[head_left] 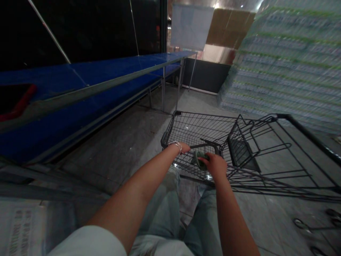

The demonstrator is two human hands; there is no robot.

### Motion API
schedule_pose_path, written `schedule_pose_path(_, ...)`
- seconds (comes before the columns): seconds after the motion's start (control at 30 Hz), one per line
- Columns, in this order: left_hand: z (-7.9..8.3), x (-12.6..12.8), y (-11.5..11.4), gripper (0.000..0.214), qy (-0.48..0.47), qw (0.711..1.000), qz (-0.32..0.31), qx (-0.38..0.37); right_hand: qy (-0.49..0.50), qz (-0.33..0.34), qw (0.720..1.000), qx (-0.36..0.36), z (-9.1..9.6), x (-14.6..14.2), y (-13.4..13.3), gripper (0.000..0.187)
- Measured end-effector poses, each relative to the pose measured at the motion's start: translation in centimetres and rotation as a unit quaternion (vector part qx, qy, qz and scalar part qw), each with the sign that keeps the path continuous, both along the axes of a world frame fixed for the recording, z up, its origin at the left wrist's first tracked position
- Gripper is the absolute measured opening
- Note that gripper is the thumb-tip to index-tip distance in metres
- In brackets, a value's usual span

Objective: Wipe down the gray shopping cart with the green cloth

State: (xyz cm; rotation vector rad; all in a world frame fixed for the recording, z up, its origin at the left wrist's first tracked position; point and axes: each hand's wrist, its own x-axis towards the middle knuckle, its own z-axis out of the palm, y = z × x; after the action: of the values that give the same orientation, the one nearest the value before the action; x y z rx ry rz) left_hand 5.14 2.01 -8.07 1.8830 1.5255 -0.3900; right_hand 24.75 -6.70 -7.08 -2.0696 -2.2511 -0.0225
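A black wire shopping cart [206,121] stands crosswise in front of my legs, its handle toward the right. My left hand [184,147], with a bracelet at the wrist, is closed around the near rim of the basket. My right hand [216,165] pinches a folded grey-green cloth [200,160] against the near side of the cart, close to the same rim. Part of the cloth is hidden behind my fingers. The dark child-seat flap [243,153] of the cart lies to the right of my right hand.
A long blue-topped shelf [106,73] on a metal frame runs along the left, with a red-edged dark object [20,101] on it. Wrapped stacks of bottles [287,67] rise at the right. A box with printing [23,227] is at lower left. Grey tiles [114,142] cover the floor.
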Motion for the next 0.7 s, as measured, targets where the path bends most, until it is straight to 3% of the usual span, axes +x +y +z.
schedule_pose_path(0.1, 0.5, 0.0, -0.1, 0.036, 0.001, 1.0, -0.003, 0.002, -0.005, 0.011, 1.0, -0.005, 0.1, 0.2, 0.1, 0.05)
schedule_pose_path(0.27, 0.7, 0.0, -0.2, 0.036, 0.004, 1.0, -0.007, 0.0, 0.015, 0.078, 0.997, -0.012, -0.4, 1.5, -0.1, 0.028)
schedule_pose_path(0.47, 0.4, 0.0, -0.2, 0.039, 0.0, 1.0, -0.009, 0.001, -0.006, 0.007, 1.0, 0.009, -0.3, 0.2, -0.3, 0.047)
schedule_pose_path(0.7, 0.1, 0.0, 0.1, 0.039, 0.001, 1.0, -0.003, -0.002, -0.007, 0.063, 0.998, -0.004, -0.1, 0.9, -0.2, 0.035)
